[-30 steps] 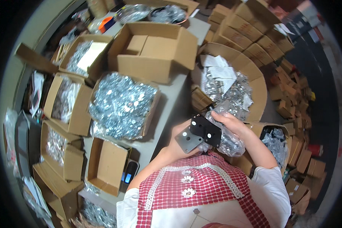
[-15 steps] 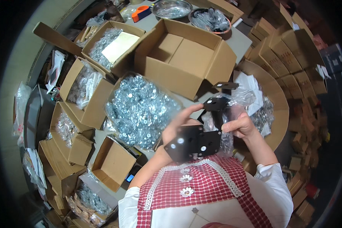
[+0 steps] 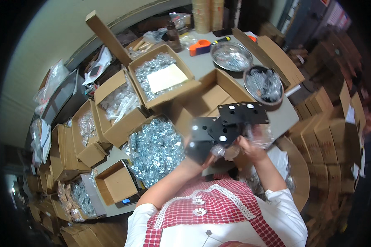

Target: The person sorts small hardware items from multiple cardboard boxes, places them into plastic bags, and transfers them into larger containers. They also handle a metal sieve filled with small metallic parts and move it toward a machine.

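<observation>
Several flat black bracket plates (image 3: 228, 132) with holes and pale round spots are raised in front of my chest, over the near side of a cardboard box. My left hand (image 3: 209, 159) grips them from below at the left; its fingers are mostly hidden behind the plates. My right hand (image 3: 251, 149) is closed at their right lower edge, thumb and fingers pinching. Clear plastic wrap (image 3: 261, 136) hangs about the plates next to my right hand. Behind them lies the open cardboard box (image 3: 224, 84), its inside partly covered by the plates.
To the left, a heap of small bagged metal parts (image 3: 156, 150) lies beside a small box (image 3: 116, 183). Boxes of bagged parts (image 3: 154, 70) line the table's far left. A metal bowl (image 3: 231, 57), a dark bowl (image 3: 264, 84) and an orange tape dispenser (image 3: 200, 47) stand at the back. Stacked cartons (image 3: 323, 136) are at right.
My view has swung, showing more of the table's back. Both hands have lifted the black plates away from my apron toward the open box, and the plates are now fanned out together.
</observation>
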Motion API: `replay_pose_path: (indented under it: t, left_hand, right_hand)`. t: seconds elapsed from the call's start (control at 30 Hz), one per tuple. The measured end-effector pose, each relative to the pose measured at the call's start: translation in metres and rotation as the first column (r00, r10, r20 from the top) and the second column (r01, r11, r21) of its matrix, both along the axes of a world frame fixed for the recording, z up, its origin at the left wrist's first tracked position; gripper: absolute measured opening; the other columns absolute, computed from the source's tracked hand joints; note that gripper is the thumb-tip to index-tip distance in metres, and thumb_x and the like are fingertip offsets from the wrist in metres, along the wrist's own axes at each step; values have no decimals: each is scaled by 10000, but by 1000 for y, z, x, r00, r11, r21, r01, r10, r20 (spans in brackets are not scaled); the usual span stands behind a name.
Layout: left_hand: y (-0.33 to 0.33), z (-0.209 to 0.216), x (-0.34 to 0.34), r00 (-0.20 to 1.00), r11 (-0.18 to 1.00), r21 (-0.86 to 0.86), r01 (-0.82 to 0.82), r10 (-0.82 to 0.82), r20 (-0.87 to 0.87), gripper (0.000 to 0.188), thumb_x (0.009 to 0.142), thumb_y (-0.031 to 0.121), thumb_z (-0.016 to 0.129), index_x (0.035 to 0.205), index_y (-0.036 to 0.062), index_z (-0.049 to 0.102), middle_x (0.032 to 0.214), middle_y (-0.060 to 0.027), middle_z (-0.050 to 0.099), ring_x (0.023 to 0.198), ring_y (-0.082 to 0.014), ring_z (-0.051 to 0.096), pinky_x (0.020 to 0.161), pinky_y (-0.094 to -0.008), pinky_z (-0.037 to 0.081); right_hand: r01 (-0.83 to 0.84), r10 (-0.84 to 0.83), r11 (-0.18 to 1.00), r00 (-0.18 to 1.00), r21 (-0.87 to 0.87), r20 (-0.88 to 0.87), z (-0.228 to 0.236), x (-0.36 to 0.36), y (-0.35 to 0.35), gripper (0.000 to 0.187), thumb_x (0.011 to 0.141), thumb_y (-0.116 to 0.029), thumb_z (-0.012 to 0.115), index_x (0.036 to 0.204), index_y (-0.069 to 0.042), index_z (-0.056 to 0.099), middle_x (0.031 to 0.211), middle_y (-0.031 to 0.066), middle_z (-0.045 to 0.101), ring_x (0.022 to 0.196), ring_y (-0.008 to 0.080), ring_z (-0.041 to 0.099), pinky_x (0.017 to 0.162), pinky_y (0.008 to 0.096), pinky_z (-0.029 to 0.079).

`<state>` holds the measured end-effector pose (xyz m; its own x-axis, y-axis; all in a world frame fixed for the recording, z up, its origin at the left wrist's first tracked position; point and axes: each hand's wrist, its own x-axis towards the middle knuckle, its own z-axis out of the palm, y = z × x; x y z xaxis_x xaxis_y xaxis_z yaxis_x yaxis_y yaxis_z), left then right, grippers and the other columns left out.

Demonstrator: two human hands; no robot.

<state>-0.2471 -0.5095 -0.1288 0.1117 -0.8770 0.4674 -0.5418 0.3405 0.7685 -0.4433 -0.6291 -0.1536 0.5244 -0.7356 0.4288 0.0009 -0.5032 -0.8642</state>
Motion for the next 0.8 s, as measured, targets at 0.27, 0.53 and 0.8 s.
replay_pose_path:
  t: [0.27, 0.53, 0.8]
  left_hand:
    - [-78, 45, -1, 77, 871, 473, 130, 467, -881, 407, 848, 97, 791, 1203, 20, 608, 1122, -57, 660, 1000, -167, 639, 882, -295, 515]
    - [-202, 13, 32, 889, 943, 333, 11, 143, -434, 977, 715, 461, 806, 1412, -63, 366, 1383, -267, 450, 1282, -385, 458, 1092, -452, 365]
    - [-337, -32, 43, 987, 917, 394, -59, -5, 159, 908, 818, 523, 703, 1515, 36, 382, 1575, -292, 286, 1448, -439, 316, 1164, -523, 291]
  right_hand:
    - [-524, 500, 669, 842, 527, 203, 13, 73, -62, 884, 747, -137, 837, 1466, -34, 332, 1347, 106, 549, 1229, 213, 540, 1056, 390, 440]
    - [-378, 137, 631, 914, 677, 383, -34, 107, -171, 555, 883, -252, 639, 1344, 10, 474, 1179, 136, 629, 1063, 259, 622, 984, 394, 497]
    - [-128, -322, 596, 867, 793, 381, -57, 116, -371, 203, 696, -90, 752, 842, 19, 662, 791, 76, 672, 618, 190, 651, 631, 327, 557]
